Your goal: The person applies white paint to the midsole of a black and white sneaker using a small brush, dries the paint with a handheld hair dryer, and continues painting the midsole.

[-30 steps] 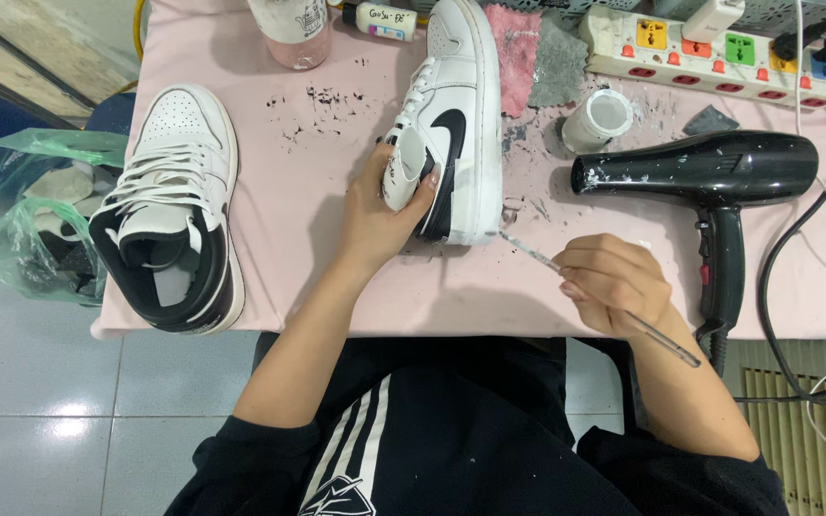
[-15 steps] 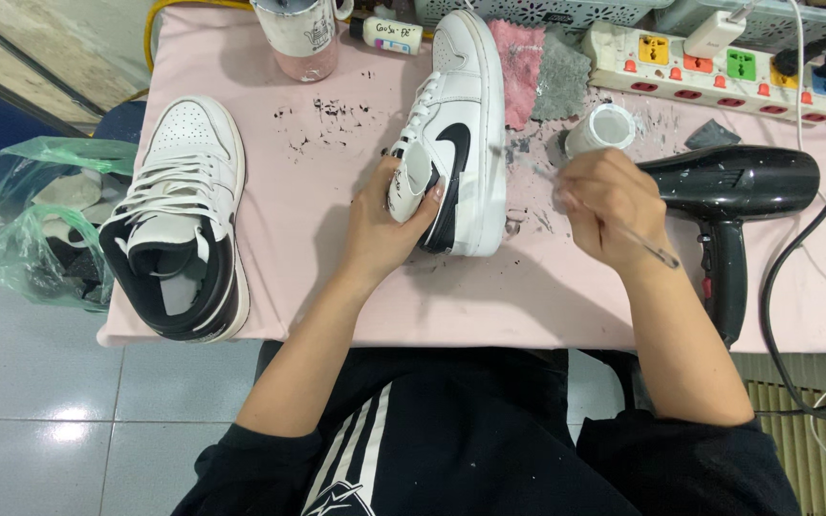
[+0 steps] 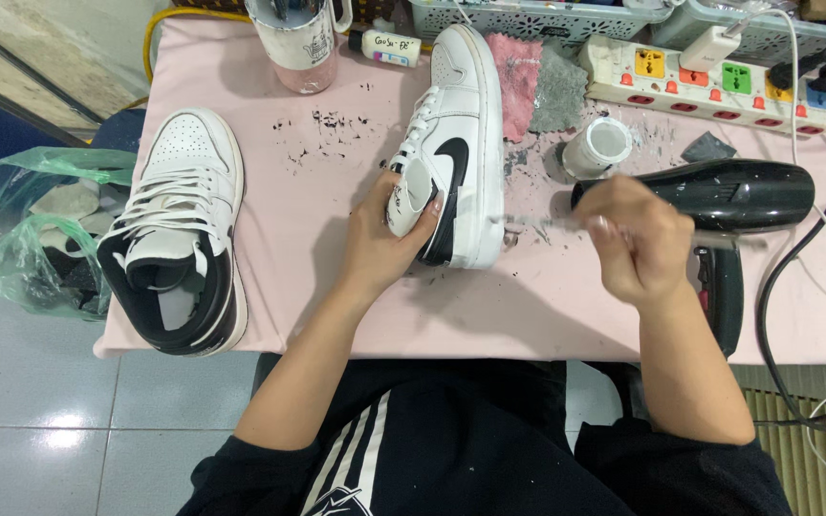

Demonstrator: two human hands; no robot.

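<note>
1. The white sneaker with black trim point(image 3: 459, 143) lies on its side near the middle of the pink worktop point(image 3: 317, 277), its sole edge turned toward the right hand so that the rim is open to the brush.
2. The left hand point(image 3: 386, 244) closes its grip on the heel and collar, thumb inside the opening, pinning the shoe so it cannot slide.
3. The right hand point(image 3: 638, 239) pinches a thin brush point(image 3: 537, 222) like a pen, its tip at the sole's edge near the heel.
4. A small white pot point(image 3: 597, 148) stands just beyond the brush, within easy reach for dipping.
5. The second sneaker point(image 3: 179, 234) rests apart at the worktop's left edge.
6. A black hair dryer point(image 3: 748, 191) lies behind the right hand.
</note>
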